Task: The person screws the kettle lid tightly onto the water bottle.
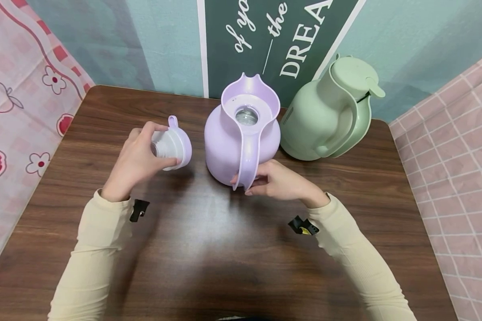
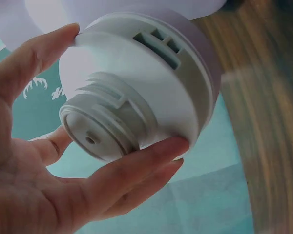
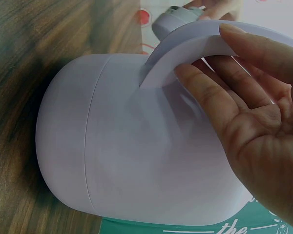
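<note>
In the head view, my left hand [image 1: 138, 154] grips a lilac and white screw lid [image 1: 176, 147] by its edge, left of the jug. The left wrist view shows the lid's white threaded stem [image 2: 105, 117] pointing back toward the palm, with slots in its rim. A lilac thermos jug [image 1: 221, 147] stands upright on the table, its round mouth [image 1: 247, 116] uncovered and a shiny inside showing. My right hand [image 1: 275, 180] holds the jug's handle [image 1: 250, 158] near its lower end, fingers inside the loop and thumb outside, as the right wrist view [image 3: 205, 44] shows.
A pale green thermos jug [image 1: 315, 120] with its lid on stands close to the lilac jug's right. Behind the brown wooden table [image 1: 209, 249] hangs a blue-green cloth [image 1: 168, 44] with a dark lettered panel [image 1: 233, 58]. Pink patterned cloths flank both sides.
</note>
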